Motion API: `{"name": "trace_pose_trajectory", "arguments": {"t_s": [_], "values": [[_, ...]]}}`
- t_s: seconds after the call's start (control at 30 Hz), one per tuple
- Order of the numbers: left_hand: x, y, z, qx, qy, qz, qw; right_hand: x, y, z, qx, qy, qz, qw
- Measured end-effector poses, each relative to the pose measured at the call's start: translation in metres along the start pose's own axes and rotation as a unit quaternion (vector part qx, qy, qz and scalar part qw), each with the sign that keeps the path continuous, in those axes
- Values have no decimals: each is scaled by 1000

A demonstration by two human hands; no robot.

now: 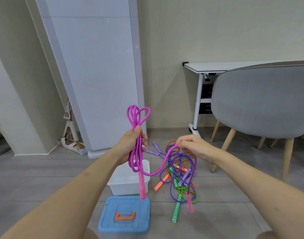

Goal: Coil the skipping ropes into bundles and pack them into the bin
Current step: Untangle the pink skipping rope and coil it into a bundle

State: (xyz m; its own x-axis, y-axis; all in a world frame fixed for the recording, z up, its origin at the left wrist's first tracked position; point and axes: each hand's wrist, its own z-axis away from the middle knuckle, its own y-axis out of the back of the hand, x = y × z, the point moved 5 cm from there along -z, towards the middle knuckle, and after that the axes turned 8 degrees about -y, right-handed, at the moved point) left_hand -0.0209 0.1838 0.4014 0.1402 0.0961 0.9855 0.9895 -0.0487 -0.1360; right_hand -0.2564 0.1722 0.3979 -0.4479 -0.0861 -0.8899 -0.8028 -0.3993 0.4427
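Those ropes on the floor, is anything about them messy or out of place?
Yes. The purple, green and orange ropes lie knotted together in one heap on the floor, right of the white bin, which looks empty. The bin's blue lid lies off on the floor. Only the pink rope is partly coiled, in the left hand.

A magenta skipping rope (137,149), partly coiled into long loops, is held upright in the air; its loops rise above the grip, one pink patterned handle (142,184) hangs below, and a slack strand sags rightward to a second pink handle (190,203) dangling lower. A white open bin (128,180) stands on the floor beneath, its blue lid (124,214) with orange handle lying flat in front. A tangled pile of purple, green and orange ropes (178,171) lies just right of the bin.
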Motion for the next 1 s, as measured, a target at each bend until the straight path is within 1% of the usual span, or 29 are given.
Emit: {"name": "trace_pose_trajectory", "arguments": {"t_s": [0.1, 0.3, 0.43, 0.67, 0.8, 0.9, 1.0], "values": [[-3, -11, 3, -18, 4, -15, 1000, -10, -4, -2, 6, 24, -6, 1000], [-9, -33, 4, -72, 12, 8, 997, -29, -15, -8, 41, 82, 6, 996], [-10, -39, 4, -85, 20, 25, 996, -39, -17, -9, 64, 106, 0, 992], [-8, -46, 8, -113, -1, -11, 994, -45, -19, -12, 97, 142, 18, 985], [-9, -50, 8, -113, 7, 14, 993, -41, -19, -18, 105, 154, 27, 982], [-9, -52, 7, -109, 30, 64, 991, -37, -18, -22, 106, 159, 46, 980], [-7, -48, 3, -90, 38, 57, 994, -31, -15, -23, 101, 160, 64, 980]]}}
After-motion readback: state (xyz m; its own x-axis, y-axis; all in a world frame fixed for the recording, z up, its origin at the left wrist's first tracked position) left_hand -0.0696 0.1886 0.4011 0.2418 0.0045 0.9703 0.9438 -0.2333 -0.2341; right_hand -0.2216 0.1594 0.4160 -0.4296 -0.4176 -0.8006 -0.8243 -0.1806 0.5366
